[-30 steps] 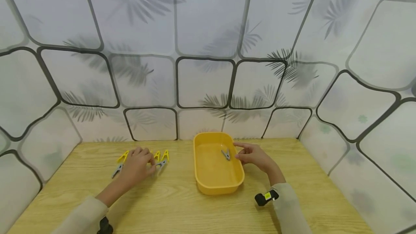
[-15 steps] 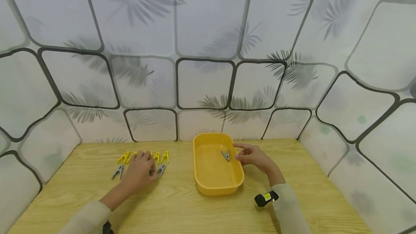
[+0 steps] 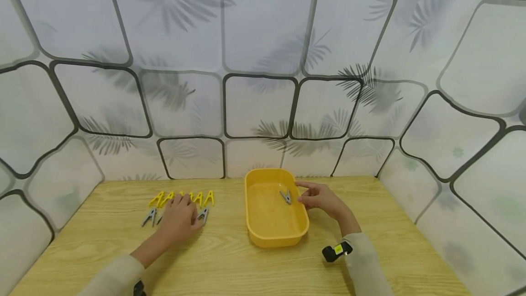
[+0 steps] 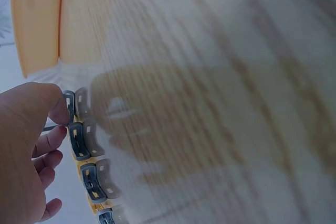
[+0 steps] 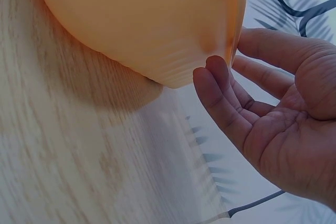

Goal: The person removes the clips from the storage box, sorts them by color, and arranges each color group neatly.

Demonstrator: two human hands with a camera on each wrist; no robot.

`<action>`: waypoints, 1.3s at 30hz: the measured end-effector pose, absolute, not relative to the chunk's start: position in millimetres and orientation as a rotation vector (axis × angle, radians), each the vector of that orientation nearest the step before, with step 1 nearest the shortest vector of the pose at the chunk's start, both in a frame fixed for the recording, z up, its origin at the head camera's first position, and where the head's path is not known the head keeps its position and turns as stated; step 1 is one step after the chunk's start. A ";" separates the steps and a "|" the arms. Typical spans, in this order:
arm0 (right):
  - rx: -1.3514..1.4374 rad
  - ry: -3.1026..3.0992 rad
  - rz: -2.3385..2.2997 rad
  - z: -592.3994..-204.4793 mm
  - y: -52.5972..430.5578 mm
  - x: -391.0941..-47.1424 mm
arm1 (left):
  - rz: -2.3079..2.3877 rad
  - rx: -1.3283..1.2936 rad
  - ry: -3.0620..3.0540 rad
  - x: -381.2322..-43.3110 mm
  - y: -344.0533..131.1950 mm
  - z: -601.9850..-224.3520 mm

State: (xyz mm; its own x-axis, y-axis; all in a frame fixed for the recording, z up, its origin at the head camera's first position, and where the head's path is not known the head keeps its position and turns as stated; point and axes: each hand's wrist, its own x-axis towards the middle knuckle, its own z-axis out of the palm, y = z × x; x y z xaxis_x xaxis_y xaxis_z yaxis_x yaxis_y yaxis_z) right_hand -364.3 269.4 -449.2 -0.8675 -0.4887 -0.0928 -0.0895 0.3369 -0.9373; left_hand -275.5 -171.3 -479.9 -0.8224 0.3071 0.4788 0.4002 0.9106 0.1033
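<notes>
My left hand (image 3: 178,220) is over a row of grey clothespins; its thumb and forefinger pinch the rightmost grey clothespin (image 3: 203,214), which lies on the table. In the left wrist view the thumb tip meets that clothespin's end (image 4: 69,106). Another grey clothespin (image 3: 149,216) lies left of the hand, with one more partly covered. Behind them runs a row of yellow clothespins (image 3: 209,198), some hidden by the fingers. My right hand (image 3: 322,200) holds the right rim of a yellow plastic basin (image 3: 277,240) with thumb and forefinger. Inside the basin is one grey clothespin (image 3: 286,197).
Everything rests on a light wood-grain table (image 3: 230,268). A patterned wall covering (image 3: 259,104) encloses it at the back and both sides. The basin stands near the back edge, right of the clothespin rows.
The left hand has moved slightly toward the front and right, and the rightmost grey clothespin has shifted a little toward the front. More of the yellow row shows. The right hand and basin stay put.
</notes>
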 end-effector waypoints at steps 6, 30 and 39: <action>-0.520 2.252 -1.540 -449.5 269.9 -364.8 | -0.270 -0.484 -2.642 -274.1 -170.4 -480.7; -0.499 2.273 -1.523 -448.9 268.4 -364.2 | -0.217 -0.413 -2.690 -273.0 -168.6 -478.5; -0.502 2.274 -1.520 -450.0 269.3 -365.0 | -0.281 -0.381 -2.725 -273.2 -168.4 -475.9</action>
State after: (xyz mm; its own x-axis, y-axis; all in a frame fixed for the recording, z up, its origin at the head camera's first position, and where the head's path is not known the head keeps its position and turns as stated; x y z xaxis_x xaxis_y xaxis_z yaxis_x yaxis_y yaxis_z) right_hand -365.0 269.3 -450.0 -0.8726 -0.4785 -0.0980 -0.0926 0.3590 -0.9287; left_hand -273.2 -168.4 -475.9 -0.8936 0.2248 0.3885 0.2994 0.9434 0.1430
